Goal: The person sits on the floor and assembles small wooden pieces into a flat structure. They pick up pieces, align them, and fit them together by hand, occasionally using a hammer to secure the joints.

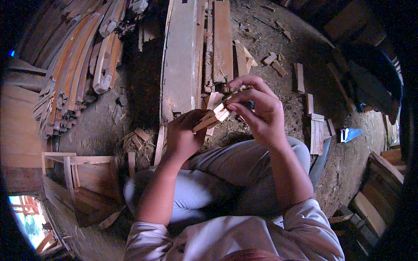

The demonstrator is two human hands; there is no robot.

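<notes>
A person in a pale shirt [226,232] and gray trousers [217,163] sits with legs bent on a littered floor [348,158], both forearms raised over the lap. The left hand [185,135] is clamped on the near end of a short wood piece [212,118], held aslant in front of the knees. The right hand [263,111] meets its far end, thumb and fingers bent in close; whether they grip the wood or something small cannot be told. To the left stands an open wooden frame [93,159], while offcuts [318,130] lie to the right, near a blue-and-white object [349,135]. Just beyond the hands, a wide gray board [180,61] stretches away beside a narrower brown board [223,41]. Farther off, a stack of strips [80,74] fills the left, and small blocks [278,68] lie scattered among debris on the right.
</notes>
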